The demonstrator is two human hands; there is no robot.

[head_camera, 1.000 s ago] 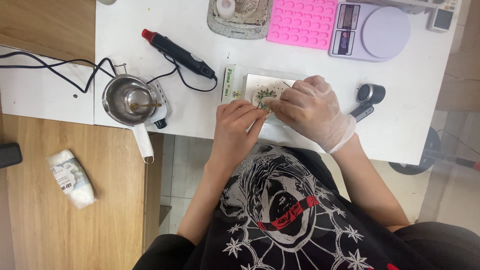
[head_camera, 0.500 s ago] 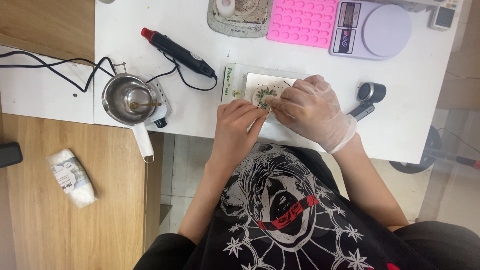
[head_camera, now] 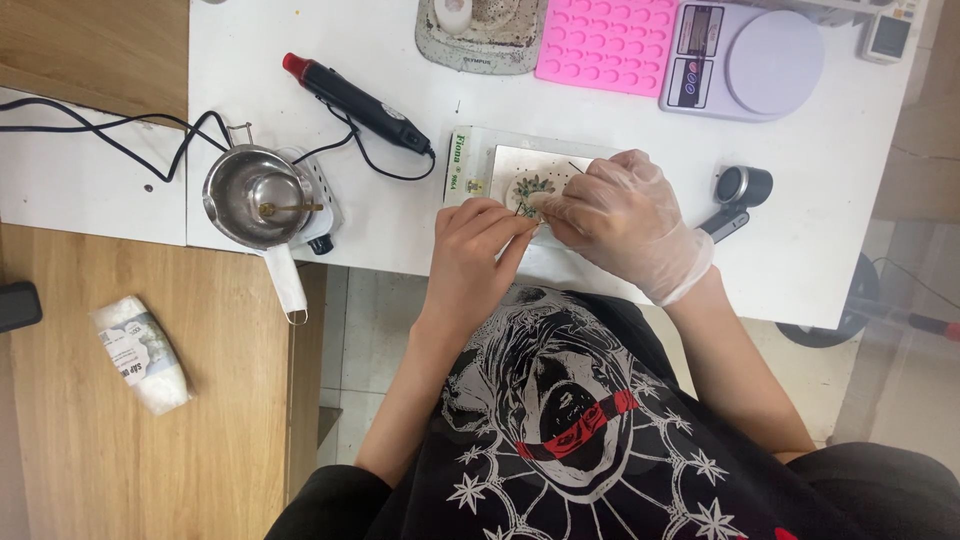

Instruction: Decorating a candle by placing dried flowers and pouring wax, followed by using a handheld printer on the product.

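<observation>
Flower piece (head_camera: 530, 187), small and greenish, sits on a pale card (head_camera: 520, 170) just above the middle of the frame, on the white table (head_camera: 400, 220). My bare left hand (head_camera: 475, 245) comes up from below with fingers pressed together, tips touching the card's lower edge right by the flower. Right hand (head_camera: 620, 215), in a clear glove, is curled over the card from the right side, fingertips bunched at the flower; can't tell if it's actually pinching anything.

Left of the card, a black heat tool with a red tip (head_camera: 355, 98) lies diagonally, cord trailing off. Further left a small steel melting pot (head_camera: 258, 195) sits on a little white burner. Along the top edge: a pink silicone mould (head_camera: 605, 45) and a white kitchen scale (head_camera: 745, 62) side by side. A small black cylinder gadget (head_camera: 742, 187) lies right of my gloved hand. Lower left, a wrapped packet (head_camera: 140, 352) lies on the wooden surface.
</observation>
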